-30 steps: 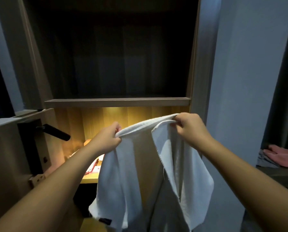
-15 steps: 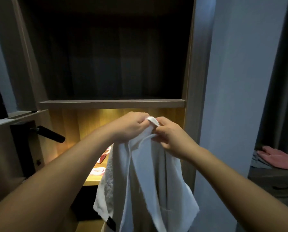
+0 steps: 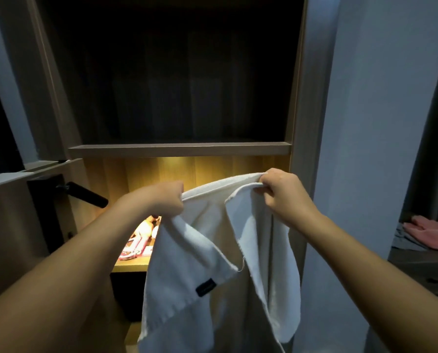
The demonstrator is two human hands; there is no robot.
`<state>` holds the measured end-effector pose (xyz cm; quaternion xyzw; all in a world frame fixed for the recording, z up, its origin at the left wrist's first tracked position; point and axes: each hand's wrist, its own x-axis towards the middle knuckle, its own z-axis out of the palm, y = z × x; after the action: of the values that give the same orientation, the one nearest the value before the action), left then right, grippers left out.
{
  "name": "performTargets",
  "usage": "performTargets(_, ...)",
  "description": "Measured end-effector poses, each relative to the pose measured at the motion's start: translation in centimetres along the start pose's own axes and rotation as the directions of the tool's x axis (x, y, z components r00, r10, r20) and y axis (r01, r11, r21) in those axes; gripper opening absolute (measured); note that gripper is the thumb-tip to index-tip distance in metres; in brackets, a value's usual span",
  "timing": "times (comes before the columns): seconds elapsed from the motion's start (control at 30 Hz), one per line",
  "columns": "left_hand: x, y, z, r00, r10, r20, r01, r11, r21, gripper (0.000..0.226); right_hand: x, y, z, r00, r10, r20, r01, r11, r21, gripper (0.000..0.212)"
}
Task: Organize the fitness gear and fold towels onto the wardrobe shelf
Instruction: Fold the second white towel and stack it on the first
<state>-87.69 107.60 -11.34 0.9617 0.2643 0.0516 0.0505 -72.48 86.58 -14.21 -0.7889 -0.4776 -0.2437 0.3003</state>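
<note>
towel (image 3: 187, 266) hung between left grip (image 3: 162, 200), right grip (image 3: 281, 192)

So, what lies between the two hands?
The top edge of the white towel runs from the left hand to the right hand, in the head view.

The scene was dim overall. The only warm light came from beneath the wardrobe shelf (image 3: 179, 149), turning the wooden back panel (image 3: 200, 169) yellow and overexposing the small items (image 3: 141, 240) below. The upper compartment (image 3: 174, 85) lay in near-black shadow. The towel (image 3: 213, 250) caught soft, cool light. Straight edges bowed near the borders, and fine detail looked soft.
</note>
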Motion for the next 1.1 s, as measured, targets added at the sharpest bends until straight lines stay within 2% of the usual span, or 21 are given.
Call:
performTargets(0.07,-0.2,-1.0,-0.1,0.997,-0.016,-0.072,0.015,1.000,-0.016,0.014,-0.1,0.9,-0.1,0.997,0.063,-0.041,-0.063,0.998,0.009,0.010)
performTargets(0.1,-0.3,-1.5,-0.1,0.986,-0.020,-0.166,0.013,0.999,-0.042,0.016,-0.1,1.3,-0.1,0.994,0.094,-0.059,-0.093,0.996,0.011,0.010)
performTargets(0.2,-0.8,-2.4,0.3,0.894,-0.040,-0.446,-0.083,0.964,-0.253,0.011,-0.2,2.2,-0.4,0.986,0.147,-0.080,-0.147,0.989,0.006,0.011)
performTargets(0.27,-1.0,-2.0,0.0,0.871,-0.061,-0.487,-0.143,0.918,-0.371,0.013,-0.2,2.1,-0.6,0.989,0.129,-0.079,-0.126,0.991,0.037,0.012)
performTargets(0.43,-0.7,2.3,-1.9,0.878,0.011,-0.479,-0.215,0.902,-0.373,0.024,-0.5,-1.0,-0.7,0.996,-0.081,0.049,0.073,0.987,0.145,0.013)
performTargets(0.57,-0.8,6.0,-2.6,0.876,0.136,-0.462,-0.291,0.914,-0.284,0.024,-0.8,-3.3,-0.1,0.988,-0.100,0.115,0.056,0.941,0.335,0.011)
performTargets(0.7,-0.9,6.9,-2.7,0.880,0.181,-0.440,-0.310,0.919,-0.242,0.023,-1.7,-4.3,1.1,0.989,-0.093,0.117,0.044,0.930,0.364,0.008)
performTargets(0.77,-0.9,6.6,-2.7,0.902,0.219,-0.371,-0.315,0.923,-0.219,0.026,-1.8,-4.0,1.5,0.997,-0.024,0.075,-0.001,0.948,0.318,0.010)
performTargets(0.87,-1.0,4.6,-2.6,0.961,0.242,-0.137,-0.267,0.941,-0.208,0.028,-1.7,-2.7,1.4,0.996,0.093,0.013,-0.092,0.948,0.303,0.013)
performTargets(0.93,-1.5,2.4,-2.6,0.975,0.223,-0.019,-0.222,0.950,-0.221,0.026,-1.6,-1.5,1.2,0.989,0.145,-0.016,-0.133,0.940,0.314,0.014)
performTargets(1.0,-2.0,0.7,-2.4,0.980,0.197,-0.032,-0.194,0.897,-0.398,0.026,-1.6,-0.8,1.0,0.984,0.177,-0.017,-0.162,0.929,0.332,0.016)
performTargets(1.03,-2.3,0.3,-2.2,0.982,0.172,-0.075,-0.185,0.822,-0.538,0.026,-1.5,-0.6,1.0,0.984,0.180,-0.008,-0.167,0.927,0.337,0.017)
performTargets(1.1,-2.7,0.4,-1.6,0.983,0.099,-0.153,-0.182,0.600,-0.779,0.034,-1.3,-0.7,1.1,0.983,0.181,0.012,-0.173,0.918,0.356,0.018)
